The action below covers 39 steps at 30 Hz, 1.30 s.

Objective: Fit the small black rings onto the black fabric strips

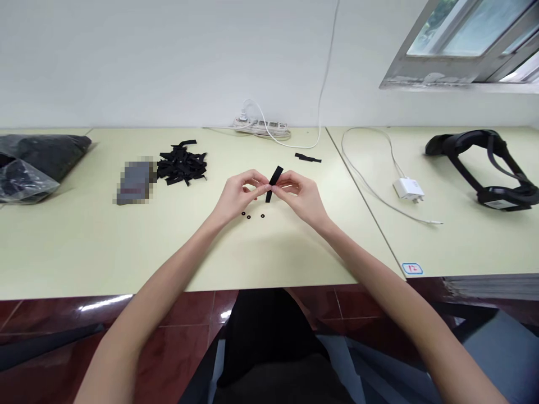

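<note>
From the head camera, the left hand (238, 196) and the right hand (301, 195) both pinch one black strip (274, 182) just above the table (84, 247). Three little black rings (252, 215) lie right under the strip. A pile of black strips (182, 164) sits to its left.

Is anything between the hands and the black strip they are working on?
Nothing visible: the left hand and right hand both pinch the black strip directly, above three small black rings on the table.

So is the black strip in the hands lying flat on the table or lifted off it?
Lifted: both hands, left hand and right hand, pinch the black strip above the table.
</note>
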Tool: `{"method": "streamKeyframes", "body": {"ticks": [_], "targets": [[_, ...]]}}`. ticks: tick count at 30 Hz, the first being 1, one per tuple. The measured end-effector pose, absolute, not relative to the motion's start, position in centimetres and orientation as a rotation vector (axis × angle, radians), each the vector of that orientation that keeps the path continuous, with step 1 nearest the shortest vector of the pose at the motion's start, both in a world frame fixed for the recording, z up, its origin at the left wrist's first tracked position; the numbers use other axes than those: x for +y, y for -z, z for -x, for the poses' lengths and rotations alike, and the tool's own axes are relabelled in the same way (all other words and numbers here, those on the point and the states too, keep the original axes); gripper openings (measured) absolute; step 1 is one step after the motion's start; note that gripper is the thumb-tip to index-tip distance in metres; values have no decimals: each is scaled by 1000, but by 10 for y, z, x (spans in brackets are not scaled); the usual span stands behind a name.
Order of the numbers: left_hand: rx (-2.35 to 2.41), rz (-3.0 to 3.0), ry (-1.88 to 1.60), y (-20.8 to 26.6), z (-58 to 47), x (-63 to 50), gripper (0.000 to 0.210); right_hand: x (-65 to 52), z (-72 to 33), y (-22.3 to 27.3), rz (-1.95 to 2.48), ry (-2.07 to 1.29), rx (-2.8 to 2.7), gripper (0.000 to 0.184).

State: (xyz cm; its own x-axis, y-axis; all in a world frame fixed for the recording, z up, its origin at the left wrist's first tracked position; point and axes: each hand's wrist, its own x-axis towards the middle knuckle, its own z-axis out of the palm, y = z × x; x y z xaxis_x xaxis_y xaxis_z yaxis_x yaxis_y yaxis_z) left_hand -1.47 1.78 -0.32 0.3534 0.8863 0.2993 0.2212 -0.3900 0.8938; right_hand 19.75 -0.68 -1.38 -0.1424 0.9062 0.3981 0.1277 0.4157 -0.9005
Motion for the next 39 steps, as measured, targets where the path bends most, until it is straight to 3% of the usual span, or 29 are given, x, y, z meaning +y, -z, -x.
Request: {"method": "streamKeyframes", "body": {"ticks": [11, 25, 30, 39], "targets": [[964, -1754, -1056, 3, 15, 19, 52, -4, -197, 17, 910, -858, -1574, 17], [928, -1588, -999, -1, 14, 16, 46, -1, -200, 14, 858, -1104, -1451, 46], [943, -1508, -978, -3, 13, 14, 48, -2, -201, 12, 818, -1217, -1415, 43], [1015, -1477, -1152, -2, 12, 12, 51, -3, -200, 12, 884, -1122, -1394, 37]]}}
